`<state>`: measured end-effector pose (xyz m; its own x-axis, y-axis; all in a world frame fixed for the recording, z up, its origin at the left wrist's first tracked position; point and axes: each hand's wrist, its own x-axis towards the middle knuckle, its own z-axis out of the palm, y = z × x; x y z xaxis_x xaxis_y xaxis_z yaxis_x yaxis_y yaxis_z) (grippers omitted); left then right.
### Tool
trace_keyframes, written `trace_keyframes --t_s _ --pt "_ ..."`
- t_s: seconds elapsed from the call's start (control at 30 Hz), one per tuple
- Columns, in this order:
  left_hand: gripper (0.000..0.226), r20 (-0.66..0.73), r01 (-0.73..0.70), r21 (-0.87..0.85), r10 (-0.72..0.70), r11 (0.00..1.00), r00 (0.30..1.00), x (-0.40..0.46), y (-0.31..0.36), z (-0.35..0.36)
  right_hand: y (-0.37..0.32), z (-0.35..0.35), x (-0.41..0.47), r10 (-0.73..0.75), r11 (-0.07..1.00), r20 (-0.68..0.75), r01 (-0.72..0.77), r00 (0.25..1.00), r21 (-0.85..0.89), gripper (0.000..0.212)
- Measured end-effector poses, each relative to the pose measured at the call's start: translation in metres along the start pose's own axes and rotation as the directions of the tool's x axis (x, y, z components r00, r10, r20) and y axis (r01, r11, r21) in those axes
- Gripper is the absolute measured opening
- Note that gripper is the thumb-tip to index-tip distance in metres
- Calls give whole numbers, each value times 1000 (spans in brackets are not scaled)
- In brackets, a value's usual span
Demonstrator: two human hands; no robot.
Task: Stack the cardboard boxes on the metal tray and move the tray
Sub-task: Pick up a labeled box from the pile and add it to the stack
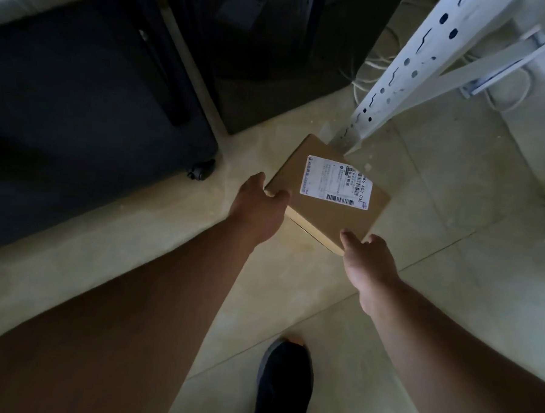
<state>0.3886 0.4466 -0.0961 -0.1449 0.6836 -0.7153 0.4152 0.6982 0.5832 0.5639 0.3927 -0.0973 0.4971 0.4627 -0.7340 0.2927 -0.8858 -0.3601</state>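
Tiled floor (pixel 452 247), dim | cardboard box (pixel 324 215) beside white rack post (pixel 407 74) | my left hand (pixel 258 205) and right hand (pixel 369 258) gripped opposite edges | step judged: pick-up | metal tray unseen; next, carry to it.

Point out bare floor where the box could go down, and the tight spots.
Bare tile lies right of the cardboard box, bordered by the white slotted upright behind. More bare floor lies left of the left hand, below the dark wheeled cabinet. Crowded: behind the box, at the upright's foot and the cables. The shoe takes the near floor. The right hand holds the box's near corner.
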Motion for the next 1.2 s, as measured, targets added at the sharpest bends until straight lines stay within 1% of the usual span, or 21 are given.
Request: trace_keyframes --t_s 0.1,0.17,0.27,0.37,0.47,0.57,0.63,0.7,0.77,0.87,0.93,1.03,1.2 --pt "56 51 -8 35 6 999 999 8 0 7 1 5 9 11 995 6 -11 1000 96 49" --pt "49 44 -9 52 7 999 999 7 -5 4 4 3 8 27 991 -5 -26 1000 132 46" --pt "61 35 8 76 -11 997 999 -12 -15 -13 5 -4 -11 6 994 -1 -6 1000 110 30" --pt "46 39 22 48 -24 999 999 -47 -25 -39 1 -11 -42 -28 992 21 25 999 126 34" --pt "40 4 73 9 -73 997 997 -92 -31 -72 -10 -17 -82 -76 988 35 70 997 141 38" --pt "34 -67 112 -47 -115 993 991 -140 -32 -107 -22 -25 -128 -161 979 42 154 986 131 32" --pt "31 -80 122 -67 -127 990 989 -172 -32 -129 -32 -31 -162 -207 971 49 199 977 130 29" --pt "39 -87 128 -103 -137 986 987 -202 -34 -152 -41 -37 -197 -250 963 51 242 967 122 30" --pt "57 -70 154 -188 -169 970 983 -229 -37 -175 -50 -41 -230 -296 951 57 288 954 108 31" --pt "80 -5 195 -312 -206 930 978 -264 -40 -212 -63 -45 -274 -365 930 66 359 929 83 30" --pt "86 31 186 -332 -186 925 982 -284 -45 -236 -74 -44 -299 -416 909 87 413 905 53 29" --pt "82 35 152 -376 -151 914 988 -308 -59 -262 -89 -37 -327 -480 876 133 481 867 27 25" --pt "65 -23 155 -503 -192 850 981 -348 -87 -287 -100 -16 -367 -527 845 204 534 825 23 22"
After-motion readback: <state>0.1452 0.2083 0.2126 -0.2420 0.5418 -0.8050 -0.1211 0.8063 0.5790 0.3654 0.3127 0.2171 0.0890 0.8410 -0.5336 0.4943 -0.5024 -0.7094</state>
